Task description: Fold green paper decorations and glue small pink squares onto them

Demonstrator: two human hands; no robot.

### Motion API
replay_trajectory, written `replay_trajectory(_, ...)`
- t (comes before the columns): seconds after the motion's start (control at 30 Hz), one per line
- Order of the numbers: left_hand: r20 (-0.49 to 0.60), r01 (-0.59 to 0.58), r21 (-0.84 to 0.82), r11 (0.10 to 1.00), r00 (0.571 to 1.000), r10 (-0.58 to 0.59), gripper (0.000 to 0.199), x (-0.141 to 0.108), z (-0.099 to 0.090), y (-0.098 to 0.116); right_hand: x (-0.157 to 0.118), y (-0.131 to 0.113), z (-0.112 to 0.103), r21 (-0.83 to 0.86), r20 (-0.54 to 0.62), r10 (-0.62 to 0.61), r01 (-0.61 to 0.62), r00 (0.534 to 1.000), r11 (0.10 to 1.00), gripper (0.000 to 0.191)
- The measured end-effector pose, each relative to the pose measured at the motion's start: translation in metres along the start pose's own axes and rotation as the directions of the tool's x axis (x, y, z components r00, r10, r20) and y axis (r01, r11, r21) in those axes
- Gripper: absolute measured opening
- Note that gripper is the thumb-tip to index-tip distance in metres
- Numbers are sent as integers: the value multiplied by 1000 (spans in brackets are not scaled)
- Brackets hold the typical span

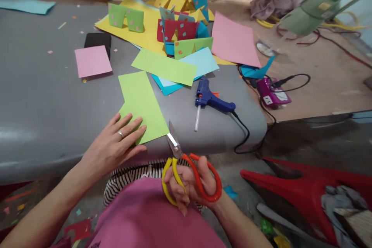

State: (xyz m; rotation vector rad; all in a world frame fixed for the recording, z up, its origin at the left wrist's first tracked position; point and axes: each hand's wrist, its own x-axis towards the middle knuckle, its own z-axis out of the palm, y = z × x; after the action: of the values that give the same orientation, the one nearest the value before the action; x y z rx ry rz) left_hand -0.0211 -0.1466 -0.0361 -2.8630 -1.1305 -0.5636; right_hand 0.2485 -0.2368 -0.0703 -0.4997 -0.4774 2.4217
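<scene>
A light green sheet of paper (145, 108) with a notched left side lies at the front edge of the grey table. Flat on its lower left part rests my left hand (116, 143), fingers stretched out, a ring on one of them. My right hand (188, 182) holds a pair of scissors (176, 147) with one yellow and one red handle loop. The blades are parted, and their tips are at the paper's lower right corner. Just behind the sheet, a green paper strip (165, 66) overlaps light blue paper (200, 62).
A blue glue gun (215, 99) with its cord lies on the right. Folded, dotted paper pieces (180, 27) stand on yellow paper (148, 38) at the back. Pink paper (93, 62) partly covers a black object (98, 40). A purple power socket (273, 92) and a red chair (305, 193) are further right.
</scene>
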Motion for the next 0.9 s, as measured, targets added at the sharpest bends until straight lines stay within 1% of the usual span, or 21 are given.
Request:
replay_trajectory(0.13,28,30,-21,999,999,-29,38,1,2,0,-1,-3,3,0,-23,0,0,1000,1000,93)
replay_trajectory(0.27,50,42,-43,998,998,-40,36,-3,0,-1,8,-8,6,-17,-10,4,-5,1000,1000,96)
replay_trajectory(0.33,58,30,-70,997,998,-26,39,-6,-7,1,13,-9,7,-33,8,19,-19,1000,999,95)
replay_trajectory(0.4,81,29,-106,994,997,-20,45,-7,-18,4,14,-10,6,-53,18,40,-39,999,998,94)
replay_trajectory(0.47,106,70,-109,992,993,-58,49,-2,-29,7,13,-10,4,-66,17,57,-55,998,996,92)
replay_trajectory(0.53,96,145,-54,988,986,-140,53,9,-34,9,12,-9,3,-64,13,66,-65,998,996,92)
replay_trajectory(0.6,77,211,30,977,974,-212,66,24,-31,7,12,-9,3,-52,7,63,-63,998,997,92)
replay_trajectory(0.63,106,240,70,968,963,-246,74,31,-26,4,12,-9,3,-45,7,62,-62,998,997,91)
replay_trajectory(0.7,224,268,108,957,932,-286,85,42,-15,-2,14,-9,5,-34,9,58,-57,998,998,91)
replay_trajectory(0.77,313,276,113,955,902,-298,87,47,-5,-7,16,-8,7,-26,16,49,-49,999,998,92)
replay_trajectory(0.8,334,277,112,954,894,-299,87,47,-2,-9,16,-7,8,-21,19,46,-45,999,999,93)
replay_trajectory(0.9,336,278,106,955,893,-298,87,44,2,-11,13,-7,9,4,20,35,-35,999,999,95)
